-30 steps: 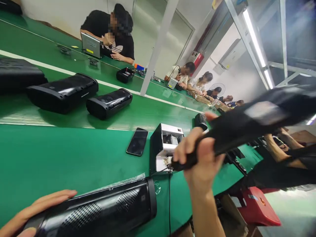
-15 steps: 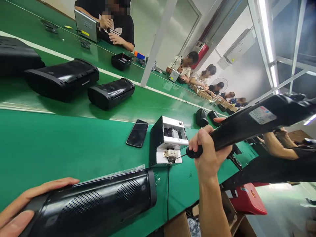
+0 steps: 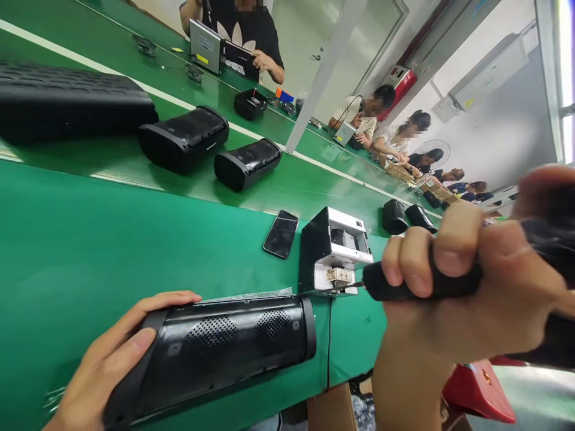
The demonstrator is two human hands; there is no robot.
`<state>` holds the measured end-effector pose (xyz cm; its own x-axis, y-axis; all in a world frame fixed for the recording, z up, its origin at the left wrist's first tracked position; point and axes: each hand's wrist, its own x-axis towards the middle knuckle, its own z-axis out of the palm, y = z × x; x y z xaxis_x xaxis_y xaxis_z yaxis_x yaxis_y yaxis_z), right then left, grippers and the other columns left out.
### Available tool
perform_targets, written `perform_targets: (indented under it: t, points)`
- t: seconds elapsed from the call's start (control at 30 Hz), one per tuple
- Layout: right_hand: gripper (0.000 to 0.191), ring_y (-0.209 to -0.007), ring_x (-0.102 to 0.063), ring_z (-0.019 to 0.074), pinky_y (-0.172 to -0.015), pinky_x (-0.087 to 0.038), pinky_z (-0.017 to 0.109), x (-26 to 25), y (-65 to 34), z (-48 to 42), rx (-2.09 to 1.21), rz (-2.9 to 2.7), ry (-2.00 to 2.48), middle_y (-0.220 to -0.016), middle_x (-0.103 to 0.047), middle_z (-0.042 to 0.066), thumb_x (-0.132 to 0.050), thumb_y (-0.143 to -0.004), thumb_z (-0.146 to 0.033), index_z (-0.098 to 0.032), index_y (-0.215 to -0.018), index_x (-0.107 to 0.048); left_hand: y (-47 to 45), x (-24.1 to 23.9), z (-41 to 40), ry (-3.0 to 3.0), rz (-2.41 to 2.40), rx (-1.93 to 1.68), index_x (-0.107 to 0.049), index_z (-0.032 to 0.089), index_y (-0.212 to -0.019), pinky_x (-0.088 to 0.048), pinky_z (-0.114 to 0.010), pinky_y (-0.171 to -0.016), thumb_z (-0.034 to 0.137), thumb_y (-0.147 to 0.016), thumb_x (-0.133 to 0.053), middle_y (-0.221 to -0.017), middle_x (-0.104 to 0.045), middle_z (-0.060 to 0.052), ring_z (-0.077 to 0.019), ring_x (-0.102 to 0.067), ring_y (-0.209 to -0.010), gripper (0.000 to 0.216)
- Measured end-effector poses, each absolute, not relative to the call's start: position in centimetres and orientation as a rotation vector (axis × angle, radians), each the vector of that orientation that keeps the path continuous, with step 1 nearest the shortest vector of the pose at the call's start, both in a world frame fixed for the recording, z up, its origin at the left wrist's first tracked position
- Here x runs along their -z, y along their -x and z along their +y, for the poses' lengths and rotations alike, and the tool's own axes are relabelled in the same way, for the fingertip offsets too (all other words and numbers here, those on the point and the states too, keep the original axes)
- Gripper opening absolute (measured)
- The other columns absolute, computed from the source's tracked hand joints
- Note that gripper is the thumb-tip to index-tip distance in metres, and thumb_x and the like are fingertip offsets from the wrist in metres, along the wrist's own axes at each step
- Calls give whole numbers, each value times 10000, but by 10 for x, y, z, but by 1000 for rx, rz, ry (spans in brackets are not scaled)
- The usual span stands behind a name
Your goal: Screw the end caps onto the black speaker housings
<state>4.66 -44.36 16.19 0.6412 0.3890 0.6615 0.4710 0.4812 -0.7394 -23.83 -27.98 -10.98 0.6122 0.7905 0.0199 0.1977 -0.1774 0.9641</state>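
Observation:
My left hand [image 3: 112, 353] grips the left end of a long black speaker housing [image 3: 224, 347] with two patches of perforated holes, thumb on top and fingers along its far side. It rests on the green mat close to me. In my right hand [image 3: 453, 281] is a black electric screwdriver [image 3: 377, 281], fingers wrapped round its body. The thin bit points left, its tip at the metal outlet of a black-and-white screw feeder [image 3: 335, 251]. Whether a screw sits on the bit is too small to tell. Clear bubble wrap [image 3: 256, 294] lies behind the housing.
A smartphone [image 3: 281, 233] lies left of the feeder. Several black speaker housings [image 3: 184, 137] stand on the belt beyond the mat. A cable [image 3: 329, 341] runs from the feeder over the near edge, by a cardboard box [image 3: 330, 410] and a red stool [image 3: 480, 392]. Co-workers [image 3: 242, 36] sit opposite.
The view has shifted, so the bench things sit farther right. My right hand and the screwdriver appear closer and larger, the tip still at the feeder. My left hand keeps hold of the housing.

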Motion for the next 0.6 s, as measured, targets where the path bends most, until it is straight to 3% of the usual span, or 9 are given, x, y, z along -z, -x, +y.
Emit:
perform_targets:
  t: [0.07, 0.17, 0.33, 0.6]
  points:
    - [199, -485, -507, 143, -443, -552, 286, -157, -40, -434, 7, -941, 1182, -774, -487, -85, -985, -1075, -415, -338, -1127, -809, 239, 109, -283, -1670, 836, -670, -901, 420, -1379, -738, -526, -1323, 515, -1148, -511, -1519, -931, 127, -374, -869, -1540, 463]
    - [404, -595, -615, 204, -484, -610, 335, -149, -30, -424, -67, -920, 1268, -840, -517, -64, -1030, -1042, -556, -371, -1325, -808, 237, 106, -290, -1596, 843, -653, -895, 431, -1381, -668, -482, -1404, 593, -1227, -485, -1549, -917, 100, -325, -849, -1545, 466]
    - [480, -626, -626, 211, -495, -600, 329, -136, -12, -419, -169, -887, 1260, -849, -528, -61, -1052, -1011, -572, -352, -1330, -768, 230, 99, -298, -1460, 837, -649, -902, 356, -1356, -588, -339, -1405, 842, -1208, -614, -1546, -910, 0, -335, -787, -1565, 584]
    - [584, -626, -599, 208, -502, -576, 323, -89, 39, -430, -342, -744, 1274, -827, -531, -73, -1108, -943, -577, -330, -1283, -701, 236, 98, -297, -1469, 860, -636, -923, 371, -1347, -592, -344, -1396, 805, -1209, -617, -1564, -914, 23, -344, -787, -1568, 549]
